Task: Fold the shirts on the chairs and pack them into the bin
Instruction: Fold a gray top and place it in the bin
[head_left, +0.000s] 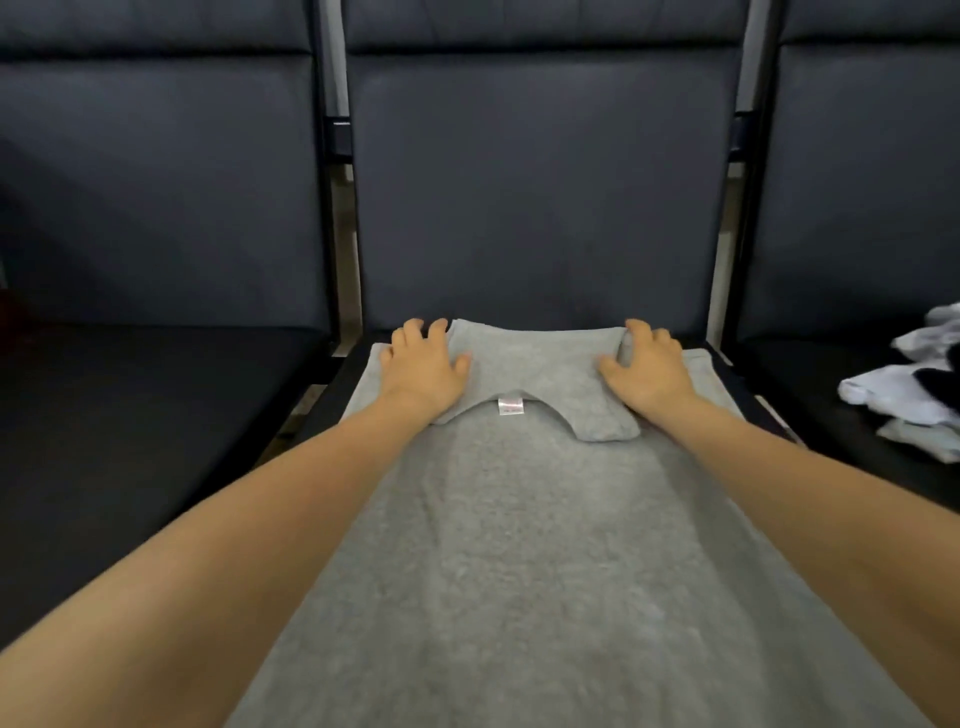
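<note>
A grey shirt (524, 519) lies flat along the middle chair's seat and runs toward me. Its far end is folded back over the body, and a small white label (510, 406) shows at the neckline. My left hand (423, 364) grips the left corner of this folded flap, with the thumb on top and the fingers curled at the far edge. At the right corner my right hand (647, 369) pinches a bunch of the fabric between thumb and fingers. No bin is in view.
On the right chair's seat lies a pile of white, black and grey clothes (914, 389). The left chair's dark seat (156, 415) is beside me. Dark padded backrests (535, 182) rise just behind the shirt, with metal frame posts (340, 130) between the chairs.
</note>
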